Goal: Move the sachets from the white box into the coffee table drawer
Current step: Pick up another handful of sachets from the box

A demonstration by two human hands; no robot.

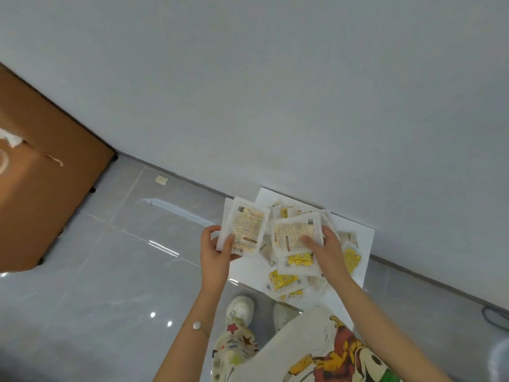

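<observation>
Clutching a sachet stack (243, 230), the left hand (216, 252) risks spilling it; right hand (327, 250) seemingly pinches another sachet (296, 235) beside it.

Yellow-and-white sachets (286, 279), white box (358, 232), glossy grey floor (110, 285).

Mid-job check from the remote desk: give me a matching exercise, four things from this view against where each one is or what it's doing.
Things:
1. left hand
2. right hand
3. white box
4. brown table

Places or states:
A. on the floor against the wall, full of sachets
B. at the left edge of the view
C. gripping a stack of sachets, lifted
D. fingers on a sachet atop the pile

Pairs: 1-C, 2-D, 3-A, 4-B
</observation>
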